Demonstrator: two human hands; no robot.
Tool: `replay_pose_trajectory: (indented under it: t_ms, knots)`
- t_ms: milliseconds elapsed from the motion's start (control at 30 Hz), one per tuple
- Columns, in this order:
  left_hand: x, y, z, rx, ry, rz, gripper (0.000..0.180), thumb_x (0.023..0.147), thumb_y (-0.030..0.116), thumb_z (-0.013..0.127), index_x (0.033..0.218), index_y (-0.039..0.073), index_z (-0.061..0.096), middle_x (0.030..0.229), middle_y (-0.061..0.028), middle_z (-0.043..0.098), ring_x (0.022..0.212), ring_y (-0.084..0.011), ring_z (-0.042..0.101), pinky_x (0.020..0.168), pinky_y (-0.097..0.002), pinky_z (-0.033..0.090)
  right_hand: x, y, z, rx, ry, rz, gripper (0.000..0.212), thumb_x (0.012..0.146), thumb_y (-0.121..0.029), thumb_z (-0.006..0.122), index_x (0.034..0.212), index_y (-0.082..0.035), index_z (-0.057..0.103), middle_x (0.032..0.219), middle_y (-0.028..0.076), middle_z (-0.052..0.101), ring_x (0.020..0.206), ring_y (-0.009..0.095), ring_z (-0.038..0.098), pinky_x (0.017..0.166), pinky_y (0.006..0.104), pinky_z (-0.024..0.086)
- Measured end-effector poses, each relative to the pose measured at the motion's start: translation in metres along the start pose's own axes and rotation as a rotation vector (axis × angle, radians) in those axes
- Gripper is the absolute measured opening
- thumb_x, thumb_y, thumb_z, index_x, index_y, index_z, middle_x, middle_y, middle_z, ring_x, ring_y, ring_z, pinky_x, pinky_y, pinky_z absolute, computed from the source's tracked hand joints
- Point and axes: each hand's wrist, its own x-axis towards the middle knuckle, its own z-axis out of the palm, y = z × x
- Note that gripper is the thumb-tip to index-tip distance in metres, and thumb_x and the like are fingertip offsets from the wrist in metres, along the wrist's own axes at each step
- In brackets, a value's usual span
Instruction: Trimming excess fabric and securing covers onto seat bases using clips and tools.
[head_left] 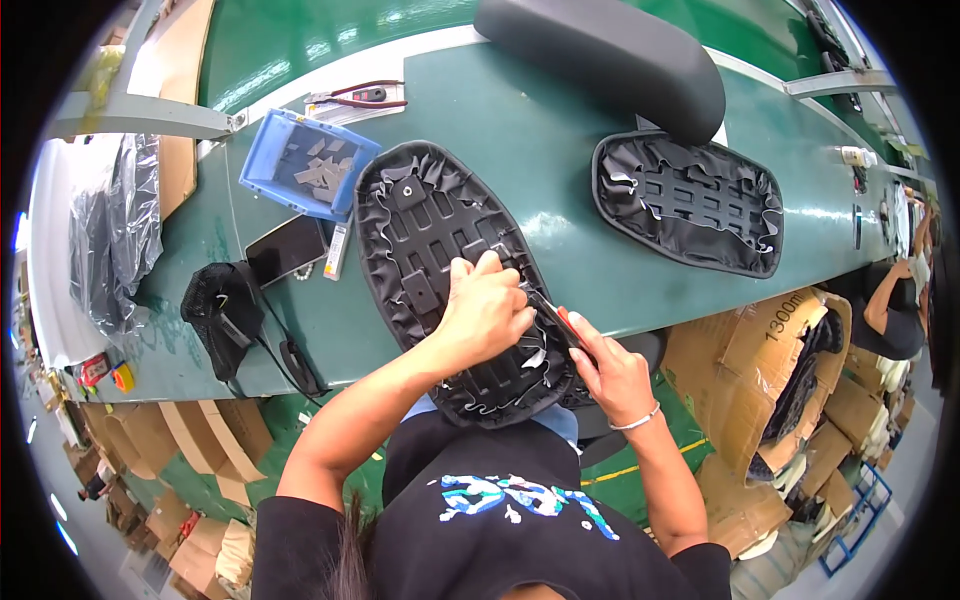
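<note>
A black motorcycle-type seat lies underside up across the table's near edge, its dark cover gathered in folds around a ribbed base. My left hand is closed in a pinch over the middle of that underside; what its fingers grip is hidden. In my right hand, at the seat's right edge, is a slim red-and-black hand tool. Its tip points toward my left fingers, and its exact kind does not show. Loose fabric edges and pale bits line the seat's rim below my hands.
Beyond my left hand stand a blue bin of small grey pieces and red-handled pliers. A phone and black mesh bag lie left. A second upturned seat and long black cushion lie right, above a torn carton.
</note>
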Motion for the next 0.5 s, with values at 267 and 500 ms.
replay_pose_trajectory:
  t_ms: [267,500]
  knots:
    - [-0.008,0.009,-0.044,-1.284,-0.116,-0.285,0.023,0.078,0.008,0.062,0.059,0.000,0.050,0.070,-0.0036,0.049,0.082,-0.0176,0.049,0.077,-0.0326,0.039,-0.068,-0.016,0.044,-0.115,0.167,0.112,0.057,0.085,-0.015,0.066,0.138,-0.019,0.047,0.064,0.009,0.046,0.048,0.028,0.053,0.044,0.0412,0.045]
    - [-0.025,0.024,-0.046,-0.497,0.084,-0.185,0.019,0.078,0.010,0.071,0.086,0.002,0.055,0.095,-0.0106,0.057,0.091,-0.0200,0.059,0.078,-0.0330,0.048,-0.064,-0.011,0.022,0.467,0.314,0.409,0.047,0.090,-0.014,0.059,0.134,-0.004,0.047,0.096,0.013,0.066,0.066,0.017,0.065,0.060,0.0303,0.054]
